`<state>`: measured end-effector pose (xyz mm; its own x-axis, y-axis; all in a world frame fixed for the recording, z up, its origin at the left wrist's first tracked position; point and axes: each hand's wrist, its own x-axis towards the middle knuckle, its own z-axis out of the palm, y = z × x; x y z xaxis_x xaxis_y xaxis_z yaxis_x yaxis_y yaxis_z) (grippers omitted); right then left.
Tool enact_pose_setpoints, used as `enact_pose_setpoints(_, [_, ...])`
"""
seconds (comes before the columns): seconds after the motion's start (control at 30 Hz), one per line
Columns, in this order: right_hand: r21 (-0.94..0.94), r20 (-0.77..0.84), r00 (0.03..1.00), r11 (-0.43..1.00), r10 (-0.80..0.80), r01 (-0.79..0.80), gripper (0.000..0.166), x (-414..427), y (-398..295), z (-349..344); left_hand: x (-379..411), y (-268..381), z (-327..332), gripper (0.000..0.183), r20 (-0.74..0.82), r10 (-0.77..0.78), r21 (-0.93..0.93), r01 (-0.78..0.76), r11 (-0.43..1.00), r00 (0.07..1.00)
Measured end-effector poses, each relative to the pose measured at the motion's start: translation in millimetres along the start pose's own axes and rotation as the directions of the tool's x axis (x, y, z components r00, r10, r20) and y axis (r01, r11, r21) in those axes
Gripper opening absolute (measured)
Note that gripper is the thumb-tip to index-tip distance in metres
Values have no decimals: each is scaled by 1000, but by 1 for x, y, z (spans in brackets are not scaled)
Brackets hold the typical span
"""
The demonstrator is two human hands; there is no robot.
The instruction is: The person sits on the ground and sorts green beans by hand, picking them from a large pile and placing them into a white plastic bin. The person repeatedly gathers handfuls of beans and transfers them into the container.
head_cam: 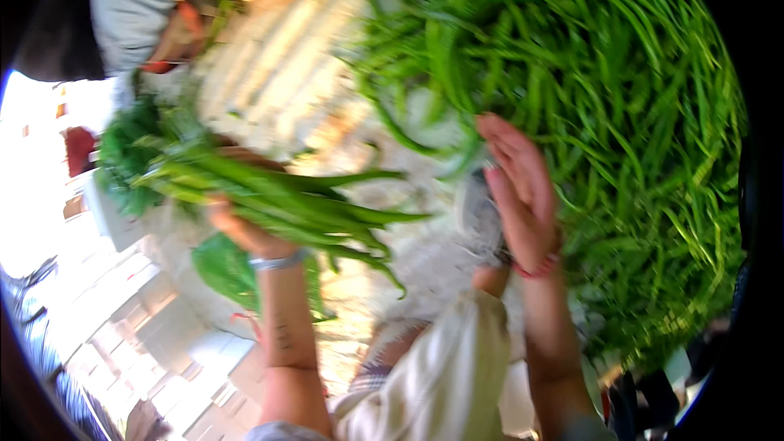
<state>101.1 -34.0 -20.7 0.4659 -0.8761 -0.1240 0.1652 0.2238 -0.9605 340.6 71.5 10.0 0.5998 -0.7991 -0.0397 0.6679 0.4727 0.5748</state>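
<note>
My left hand [254,234], with a metal bracelet at the wrist, is closed around a bunch of long green chili peppers [288,196]. Their tips point right over the pale ground sheet [416,257]. My right hand [520,190], wearing a red bracelet, is flat with its fingers stretched out and nothing in it. It hovers by the near-left edge of a large heap of green chili peppers [588,86]; blur hides whether the fingertips touch any. Beneath that hand shows a grey shoe [479,214].
Another person's grey sleeve [131,9] reaches in at the upper left. Dark green plastic-like material [128,159] lies beyond my left hand, and a green plastic bag [226,266] lies beside that wrist. Cardboard boxes [177,324] stand at the lower left.
</note>
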Motion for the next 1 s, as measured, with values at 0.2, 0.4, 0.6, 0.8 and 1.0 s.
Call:
enact_pose_setpoints(0.2, [-347,330,943,924,-39,160,94,31,-60,49,-3,-72,47,54,-174,-501,499,514,697,848])
enact_pose_setpoints(0.4, [-358,293,952,934,87,25,101,20,-37,26,-13,-92,63,57,-164,-601,538,581,610,782])
enact_pose_setpoints(0.6, [-199,128,976,969,175,-147,88,-5,-2,6,-8,-98,69,70,-10,-663,835,371,406,749])
enact_pose_setpoints(0.8, [168,23,952,938,305,-304,73,-16,-1,12,-24,-100,81,67,58,-680,953,162,256,731])
enact_pose_setpoints(1.0, [425,18,956,863,292,-272,62,-24,1,-11,-20,-98,8,40,-25,-188,959,76,271,982])
